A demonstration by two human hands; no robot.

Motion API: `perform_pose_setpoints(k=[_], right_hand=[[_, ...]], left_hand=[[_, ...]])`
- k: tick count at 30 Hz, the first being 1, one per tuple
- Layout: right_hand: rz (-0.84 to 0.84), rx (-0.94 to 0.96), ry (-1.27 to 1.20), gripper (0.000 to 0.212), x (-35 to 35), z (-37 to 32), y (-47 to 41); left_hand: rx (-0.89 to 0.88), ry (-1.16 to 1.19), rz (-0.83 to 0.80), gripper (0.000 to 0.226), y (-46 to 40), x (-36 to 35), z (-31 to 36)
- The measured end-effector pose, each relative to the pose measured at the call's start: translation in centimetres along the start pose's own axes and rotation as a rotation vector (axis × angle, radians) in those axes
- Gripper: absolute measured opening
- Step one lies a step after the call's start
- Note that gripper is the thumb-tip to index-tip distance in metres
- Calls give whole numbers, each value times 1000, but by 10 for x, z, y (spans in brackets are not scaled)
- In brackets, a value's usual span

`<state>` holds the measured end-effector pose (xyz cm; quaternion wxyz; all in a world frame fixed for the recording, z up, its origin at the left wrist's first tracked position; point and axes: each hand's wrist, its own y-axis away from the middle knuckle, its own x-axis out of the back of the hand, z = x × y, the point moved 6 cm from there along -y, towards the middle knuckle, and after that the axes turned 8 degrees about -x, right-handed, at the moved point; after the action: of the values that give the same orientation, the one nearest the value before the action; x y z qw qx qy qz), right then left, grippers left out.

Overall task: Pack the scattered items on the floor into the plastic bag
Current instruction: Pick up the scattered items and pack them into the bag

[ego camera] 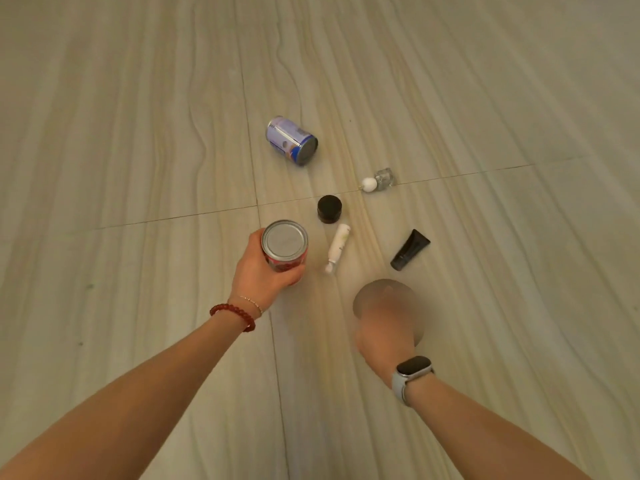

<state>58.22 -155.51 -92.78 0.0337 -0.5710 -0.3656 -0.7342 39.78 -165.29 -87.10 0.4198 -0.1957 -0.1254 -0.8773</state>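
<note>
Fingers of the left hand (258, 271) wrap a red-labelled tin can (284, 245), held upright above the floor (121, 133), its plain silver lid facing up. Further back a blue and white can (291, 140) lies on its side, round metal end showing. Right of the held can stand a squat black jar (329, 209) and, lying flat, a slim white bottle (337, 247). A small clear glass bottle (379, 180) with a white cap lies on a tile joint; a black tube (410, 249) lies beyond. The right hand (384, 336) is blurred around a round grey shape; its grip cannot be told. Pale, wood-grained tiles cover the floor.
</note>
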Motion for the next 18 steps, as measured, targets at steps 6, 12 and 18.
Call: perform_pose_setpoints(k=[6,12,18], right_hand=[[301,141,-73,45,32,-10,25],[422,349,-266,8,78,-91,85],[218,810,-444,19,108,-215,162]], left_hand=[[-21,-37,-25,77,38,63,-5],[-22,39,129,76,99,148,-12],[14,96,469,65,179,265,-23]])
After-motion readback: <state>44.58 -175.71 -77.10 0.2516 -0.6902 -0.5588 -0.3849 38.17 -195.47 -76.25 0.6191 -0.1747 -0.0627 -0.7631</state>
